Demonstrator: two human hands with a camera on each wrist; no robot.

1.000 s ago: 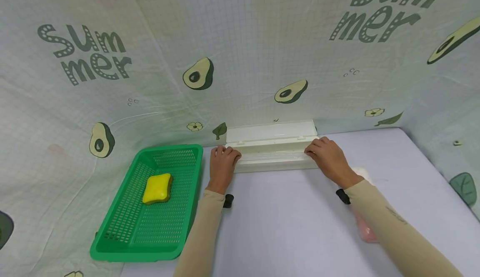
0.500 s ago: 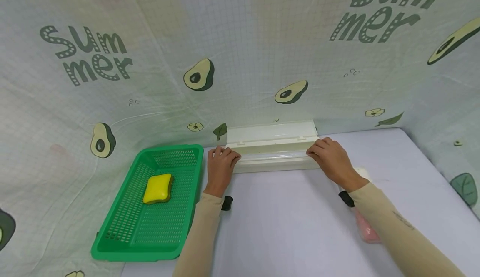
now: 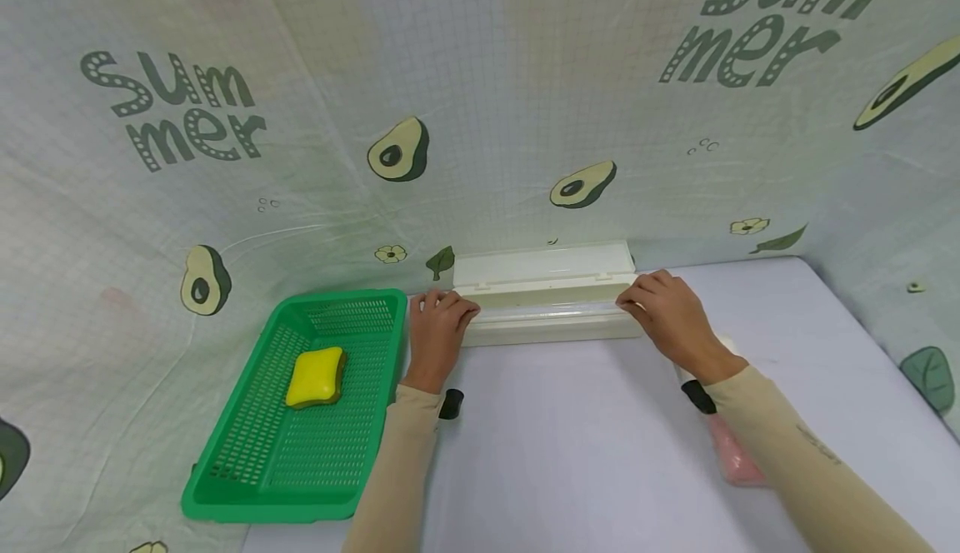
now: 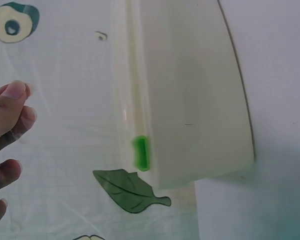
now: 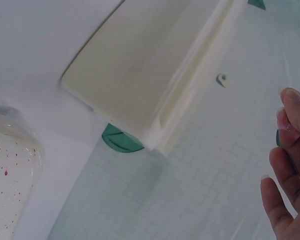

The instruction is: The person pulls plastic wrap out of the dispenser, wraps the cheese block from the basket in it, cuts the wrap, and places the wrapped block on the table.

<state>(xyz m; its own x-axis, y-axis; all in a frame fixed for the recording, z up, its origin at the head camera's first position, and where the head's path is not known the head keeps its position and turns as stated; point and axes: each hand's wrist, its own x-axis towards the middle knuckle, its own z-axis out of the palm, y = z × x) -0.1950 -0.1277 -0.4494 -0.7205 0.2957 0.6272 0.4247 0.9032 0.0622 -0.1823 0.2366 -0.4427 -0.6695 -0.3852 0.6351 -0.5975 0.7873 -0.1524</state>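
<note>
A long white cling film dispenser [image 3: 551, 332] lies at the back of the table, its lid [image 3: 543, 261] tipped up against the wall cloth. Clear cling film [image 3: 551, 311] glints across its front. My left hand [image 3: 438, 332] is at the left end, thumb and index finger pinching the film's edge. At the other end my right hand [image 3: 671, 320] pinches the film the same way. Both wrist views show thumb and index finger together with a trace of clear film, above the dispenser's cream-white side [image 4: 195, 100]. How far the film is drawn out is hard to see.
Left of the arms stands a green basket [image 3: 367, 486] holding a yellow bread-slice-shaped item [image 3: 315, 376]. A pink-and-white pack [image 3: 735, 457] lies partly under the right forearm. Behind the table hangs an avocado-print cloth [image 3: 487, 120].
Both hands have shifted slightly, the left one a little left and the right one a little right. A brighter glint of film now shows between them. Dispenser and basket stay put.
</note>
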